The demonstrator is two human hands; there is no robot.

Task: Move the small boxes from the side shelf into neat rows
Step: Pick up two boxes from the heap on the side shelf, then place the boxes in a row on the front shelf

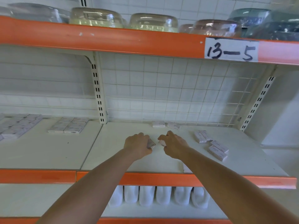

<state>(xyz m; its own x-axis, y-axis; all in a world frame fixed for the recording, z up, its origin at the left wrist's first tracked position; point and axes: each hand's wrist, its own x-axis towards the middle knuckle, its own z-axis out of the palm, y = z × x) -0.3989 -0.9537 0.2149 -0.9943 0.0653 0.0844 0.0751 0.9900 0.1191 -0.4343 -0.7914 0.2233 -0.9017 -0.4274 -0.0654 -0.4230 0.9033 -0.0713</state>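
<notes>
hands meet over the white metal shelf (113, 152). my left hand (137, 145) pinches one small pale cardboard box (151, 144), my right hand (174, 145) pinches another small white box (162, 143), both just above the shelf middle. more loose small boxes (217, 149) lie scattered to the right, and neat rows of boxes (68, 126) sit on the left shelf section.

Glass bowls (95, 17) above; label (231, 50).

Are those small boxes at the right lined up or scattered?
Scattered: the loose boxes lie flat at differing angles on the white shelf, not in rows.
</notes>
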